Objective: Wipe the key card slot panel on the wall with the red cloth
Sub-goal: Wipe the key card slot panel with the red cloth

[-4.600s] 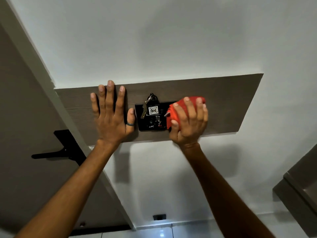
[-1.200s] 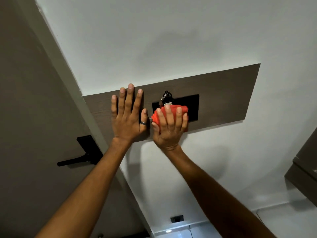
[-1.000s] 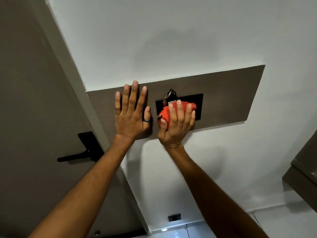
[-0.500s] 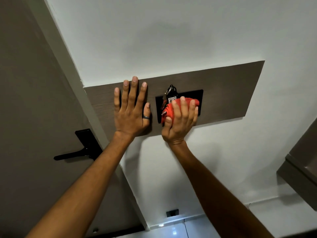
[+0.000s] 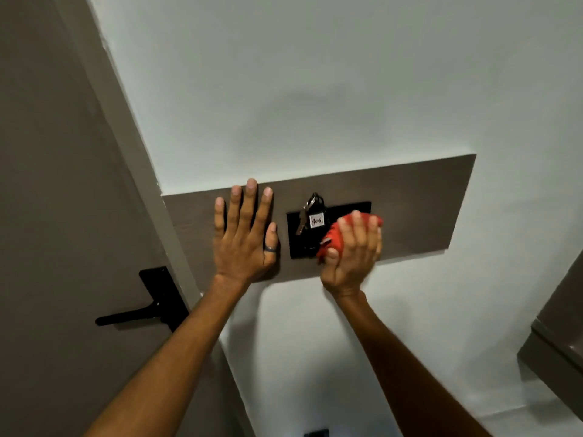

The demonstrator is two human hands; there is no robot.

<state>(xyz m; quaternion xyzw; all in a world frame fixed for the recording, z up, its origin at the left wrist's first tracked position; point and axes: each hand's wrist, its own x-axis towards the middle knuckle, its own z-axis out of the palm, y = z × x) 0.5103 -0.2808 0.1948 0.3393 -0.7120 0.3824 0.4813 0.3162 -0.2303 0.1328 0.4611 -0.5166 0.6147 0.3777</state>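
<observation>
Right hand (image 5: 350, 253) grip closed on red cloth (image 5: 337, 239), pressed at key card slot panel (image 5: 295, 244) lower right corner. Left hand (image 5: 244, 234) open, flat on wood board (image 5: 416, 209) beside panel. Risk: cloth snagging hanging keys (image 5: 310, 216), dislodging them.

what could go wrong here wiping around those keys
The red cloth bunched in the right hand sits right beside the hanging keys; a leftward pass could snag them and pull the tag from the black slot panel. The bunched cloth may also skip the panel's left part.
</observation>
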